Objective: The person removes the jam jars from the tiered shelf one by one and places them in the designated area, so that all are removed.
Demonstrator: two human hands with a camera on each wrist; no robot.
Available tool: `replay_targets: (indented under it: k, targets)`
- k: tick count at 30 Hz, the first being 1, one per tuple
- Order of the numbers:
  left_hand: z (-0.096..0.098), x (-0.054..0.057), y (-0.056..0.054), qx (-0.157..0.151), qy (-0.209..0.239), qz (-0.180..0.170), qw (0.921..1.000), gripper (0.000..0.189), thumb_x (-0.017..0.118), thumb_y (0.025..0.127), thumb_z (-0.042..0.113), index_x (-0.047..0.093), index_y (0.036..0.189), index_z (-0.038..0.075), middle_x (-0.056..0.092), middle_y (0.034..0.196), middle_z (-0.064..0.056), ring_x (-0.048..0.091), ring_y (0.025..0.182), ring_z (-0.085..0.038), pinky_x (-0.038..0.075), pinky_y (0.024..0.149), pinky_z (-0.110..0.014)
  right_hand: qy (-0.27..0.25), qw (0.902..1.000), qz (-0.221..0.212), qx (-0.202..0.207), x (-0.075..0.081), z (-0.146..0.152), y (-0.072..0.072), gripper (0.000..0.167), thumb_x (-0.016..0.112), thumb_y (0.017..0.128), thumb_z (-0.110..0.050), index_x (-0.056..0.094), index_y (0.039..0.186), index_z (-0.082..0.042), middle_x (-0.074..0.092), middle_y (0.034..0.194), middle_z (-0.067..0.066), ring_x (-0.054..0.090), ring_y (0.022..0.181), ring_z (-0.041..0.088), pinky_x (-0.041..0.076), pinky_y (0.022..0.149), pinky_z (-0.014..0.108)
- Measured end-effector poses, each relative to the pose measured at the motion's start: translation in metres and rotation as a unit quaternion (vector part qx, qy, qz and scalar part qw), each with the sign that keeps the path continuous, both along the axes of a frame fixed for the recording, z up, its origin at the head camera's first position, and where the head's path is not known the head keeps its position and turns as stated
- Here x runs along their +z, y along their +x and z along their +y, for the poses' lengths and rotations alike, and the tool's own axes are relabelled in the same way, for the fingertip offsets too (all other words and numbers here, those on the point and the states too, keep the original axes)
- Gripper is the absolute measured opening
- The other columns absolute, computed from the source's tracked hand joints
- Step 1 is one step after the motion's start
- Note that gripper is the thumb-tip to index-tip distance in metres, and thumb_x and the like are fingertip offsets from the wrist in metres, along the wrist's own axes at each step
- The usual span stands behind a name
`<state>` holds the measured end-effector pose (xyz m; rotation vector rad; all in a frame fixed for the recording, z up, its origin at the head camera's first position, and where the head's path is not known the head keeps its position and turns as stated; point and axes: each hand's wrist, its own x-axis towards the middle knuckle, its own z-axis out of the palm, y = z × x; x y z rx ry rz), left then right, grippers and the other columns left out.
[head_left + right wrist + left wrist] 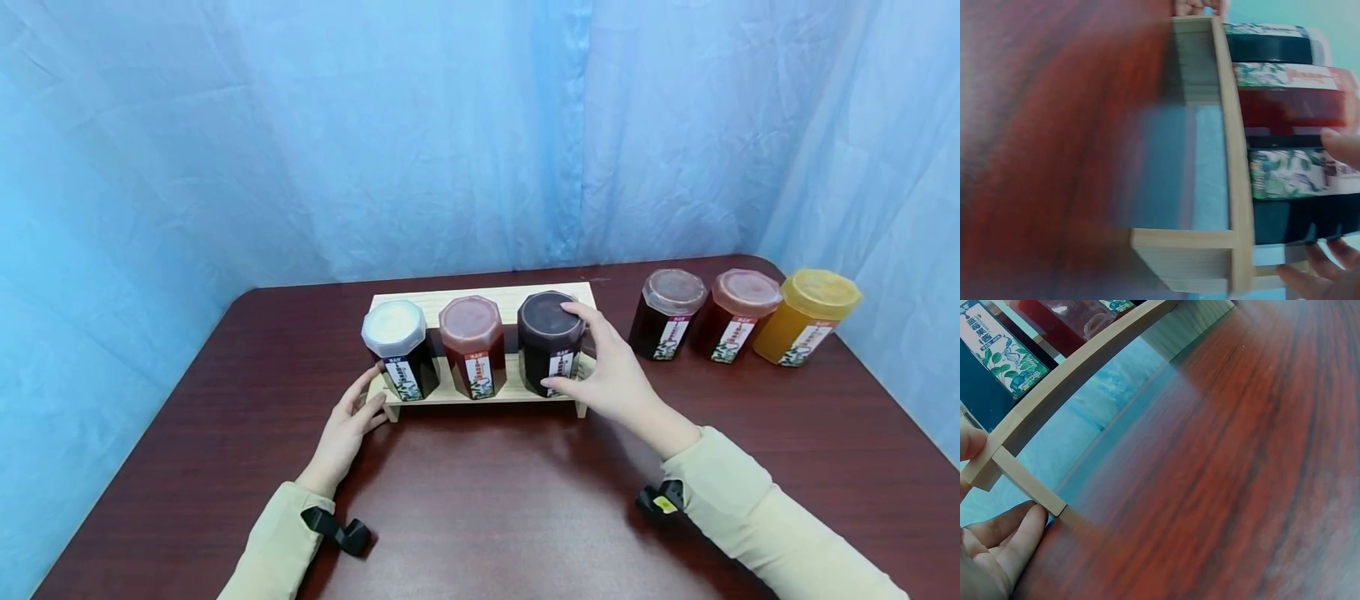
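Note:
A two-tier pale wooden rack (480, 293) stands on the table with three lidded eight-sided jars along its front step. Left to right they are a dark jar with a whitish lid (393, 327), a red-brown jar (471, 327) and a dark jar with a dark lid (534, 354). My right hand (618, 379) grips that last jar, thumb at its labelled front and fingers round the far right side. At the rack's left end, my left hand (348, 433) holds the corner; in the left wrist view its fingertips (1034, 519) lie beside the rack's leg (1030, 481).
On the table's right stand a dark jar (663, 321), a red jar (731, 321) and a yellow jar (806, 321), close together. Blue curtains (420, 142) hang behind and beside the dark red wooden table (487, 508).

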<state>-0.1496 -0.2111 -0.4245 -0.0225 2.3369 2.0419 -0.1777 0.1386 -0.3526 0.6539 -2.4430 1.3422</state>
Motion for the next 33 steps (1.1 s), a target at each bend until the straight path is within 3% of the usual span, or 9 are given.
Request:
replay_targets:
  k: [7, 17, 33]
  targets:
    - [0.0, 0.0, 0.0, -0.001, 0.0, -0.01, 0.9999, 0.053, 0.05, 0.099, 0.021, 0.031, 0.148, 0.018, 0.034, 0.148, -0.01, 0.051, 0.106, 0.003, 0.049, 0.086, -0.019, 0.003, 0.9988, 0.011, -0.048, -0.012, -0.005, 0.002, 0.091, 0.086, 0.065, -0.008, 0.035, 0.139, -0.017, 0.044, 0.132, 0.021, 0.053, 0.114, 0.034, 0.052, 0.084, 0.047]
    - [0.0, 0.001, 0.0, -0.002, -0.001, -0.004, 1.0, 0.053, 0.051, 0.099, 0.022, 0.031, 0.148, 0.017, 0.03, 0.151, -0.007, 0.048, 0.111, 0.003, 0.049, 0.086, -0.019, -0.009, 0.9982, 0.025, -0.055, -0.016, -0.006, 0.003, 0.093, 0.086, 0.064, -0.008, 0.034, 0.14, -0.018, 0.046, 0.128, 0.023, 0.055, 0.109, 0.034, 0.053, 0.081, 0.046]
    - [0.0, 0.0, -0.001, 0.0, 0.002, -0.006, 1.0, 0.051, 0.049, 0.099, 0.017, 0.031, 0.147, 0.016, 0.031, 0.15, -0.01, 0.05, 0.107, 0.004, 0.048, 0.085, -0.018, -0.031, 0.997, 0.039, -0.059, -0.014, -0.008, 0.004, 0.091, 0.087, 0.062, -0.006, 0.038, 0.138, -0.013, 0.049, 0.121, 0.022, 0.053, 0.109, 0.03, 0.055, 0.079, 0.044]
